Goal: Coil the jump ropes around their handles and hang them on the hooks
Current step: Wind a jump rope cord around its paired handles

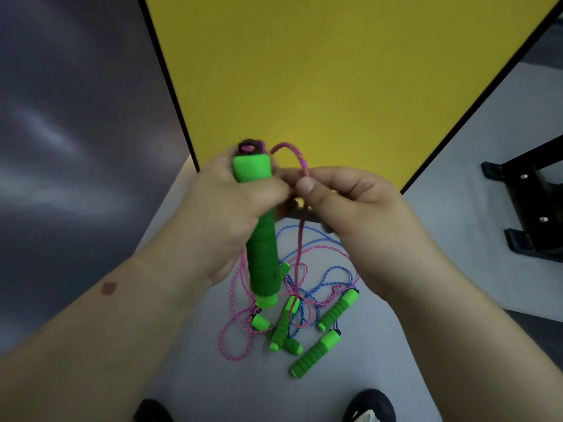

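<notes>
Up at chest height, above the floor [195, 376], the left hand [225, 205] grips a green handle [262, 254], fingers + thumb curled round its upper part. Handle's long axis runs near vertical, black cap end up and slightly away from the person, lower end pointing down toward the pile. Pink rope [300, 239] leaves the cap end, arcs over to the right, then drops straight down past the handle's right side to the floor.

The right hand [353, 208] pinches that rope between thumb and forefinger, just beside the handle's top and touching or nearly touching the left hand's fingertips. So the rope sits right of the handle, pinch point level w/ the upper foam, slack hanging below it. Judgement: next wrap wants the right hand to carry the rope round the handle across its long axis while the left holds steady; right hand is the one on the rope, left is the anchor. No turns visible on the handle yet, so coiling looks barely begun.

Below, near the floor's middle, lie the other green handles [313, 354] tangled w/ pink and blue rope [320, 242]. Hooks not in view. Yellow panel [335, 71] stands behind; black stand [533, 208] at right edge; shoes [370, 406] at bottom edge.
</notes>
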A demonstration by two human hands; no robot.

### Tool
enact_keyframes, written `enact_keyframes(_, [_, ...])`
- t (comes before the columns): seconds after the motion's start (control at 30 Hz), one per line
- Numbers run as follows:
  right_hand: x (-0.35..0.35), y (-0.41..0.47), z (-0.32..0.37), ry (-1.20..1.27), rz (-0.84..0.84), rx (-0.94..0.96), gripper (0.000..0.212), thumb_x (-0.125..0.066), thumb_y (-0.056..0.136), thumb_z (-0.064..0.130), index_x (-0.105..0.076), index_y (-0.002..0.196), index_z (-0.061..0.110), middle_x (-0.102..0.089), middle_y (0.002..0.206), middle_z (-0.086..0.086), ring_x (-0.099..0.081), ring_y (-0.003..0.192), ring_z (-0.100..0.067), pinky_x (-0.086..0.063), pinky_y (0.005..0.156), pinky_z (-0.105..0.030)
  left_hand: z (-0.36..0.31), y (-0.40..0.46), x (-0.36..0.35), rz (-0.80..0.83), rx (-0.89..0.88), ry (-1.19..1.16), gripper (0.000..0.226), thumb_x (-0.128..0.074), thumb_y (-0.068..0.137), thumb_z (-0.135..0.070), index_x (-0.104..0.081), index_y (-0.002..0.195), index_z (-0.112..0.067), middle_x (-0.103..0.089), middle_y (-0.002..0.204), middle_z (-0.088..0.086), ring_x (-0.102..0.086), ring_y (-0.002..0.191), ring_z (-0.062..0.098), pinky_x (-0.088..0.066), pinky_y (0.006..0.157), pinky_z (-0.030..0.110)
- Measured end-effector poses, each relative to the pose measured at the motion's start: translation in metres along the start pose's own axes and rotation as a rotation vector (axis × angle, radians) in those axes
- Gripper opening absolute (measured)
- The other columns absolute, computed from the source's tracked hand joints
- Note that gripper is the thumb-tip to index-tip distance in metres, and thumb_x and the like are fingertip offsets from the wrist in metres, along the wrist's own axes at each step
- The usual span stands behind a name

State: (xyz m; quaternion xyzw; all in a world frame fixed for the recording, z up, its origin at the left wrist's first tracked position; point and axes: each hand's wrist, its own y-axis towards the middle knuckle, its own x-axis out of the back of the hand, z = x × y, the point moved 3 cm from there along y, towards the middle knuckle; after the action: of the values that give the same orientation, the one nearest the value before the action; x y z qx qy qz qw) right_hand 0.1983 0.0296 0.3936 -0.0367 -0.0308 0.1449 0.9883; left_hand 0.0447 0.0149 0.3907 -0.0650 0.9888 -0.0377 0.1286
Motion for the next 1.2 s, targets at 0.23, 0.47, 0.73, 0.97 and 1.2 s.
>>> enact_keyframes(0.23, [0.003, 0.003, -0.006, 0.049, 0.000, -0.120, 0.019, -0.063, 0.098, 0.025, -0.078, 0.098, 0.013, -0.072, 0.083, 0.000, -0.052, 0.059, -0.005, -0.039, 0.059, -0.025, -0.003, -0.004, -0.007, 0.013, -0.077, 0.070, 0.025, -0.074, 0.074, 0.003, -0.059, 0.084, -0.015, -0.070, 0.074, 0.001, -0.070, 0.073, 0.020, -0.065, 0.073, 0.044])
enact_keyframes(0.47, [0.002, 0.002, -0.003, -0.065, 0.056, -0.048, 0.018, -0.063, 0.099, 0.020, -0.078, 0.089, 0.018, -0.072, 0.075, 0.005, -0.053, 0.063, -0.006, -0.045, 0.064, -0.024, -0.002, 0.001, 0.005, -0.069, -0.015, -0.008, 0.023, -0.071, 0.082, 0.009, -0.058, 0.089, -0.008, -0.070, 0.089, 0.013, -0.073, 0.087, 0.028, -0.063, 0.082, 0.044])
enact_keyframes(0.73, [0.005, 0.005, -0.007, 0.055, -0.063, -0.031, 0.018, -0.063, 0.099, 0.023, -0.078, 0.092, 0.018, -0.070, 0.075, -0.007, -0.049, 0.060, -0.010, -0.044, 0.064, -0.035, -0.004, -0.005, -0.007, 0.006, -0.010, 0.096, 0.032, -0.075, 0.083, 0.012, -0.056, 0.089, -0.012, -0.069, 0.074, 0.005, -0.069, 0.070, 0.021, -0.063, 0.070, 0.037])
enact_keyframes(0.97, [-0.002, 0.000, -0.007, -0.100, 0.062, -0.063, 0.015, -0.064, 0.098, 0.020, -0.076, 0.093, 0.013, -0.068, 0.071, -0.011, -0.056, 0.062, -0.014, -0.048, 0.062, -0.027, -0.007, 0.006, 0.015, -0.169, -0.072, 0.004, 0.028, -0.074, 0.084, 0.006, -0.056, 0.097, -0.011, -0.073, 0.090, 0.007, -0.078, 0.081, 0.022, -0.061, 0.074, 0.034])
enact_keyframes(1.2, [0.003, 0.002, 0.000, 0.080, -0.072, -0.014, 0.017, -0.062, 0.099, 0.021, -0.078, 0.095, 0.020, -0.062, 0.057, 0.015, -0.047, 0.052, -0.003, -0.038, 0.053, -0.020, 0.004, -0.006, -0.007, 0.103, -0.031, 0.283, 0.027, -0.082, 0.074, -0.004, -0.064, 0.093, -0.009, -0.070, 0.080, 0.020, -0.066, 0.076, 0.026, -0.060, 0.083, 0.064])
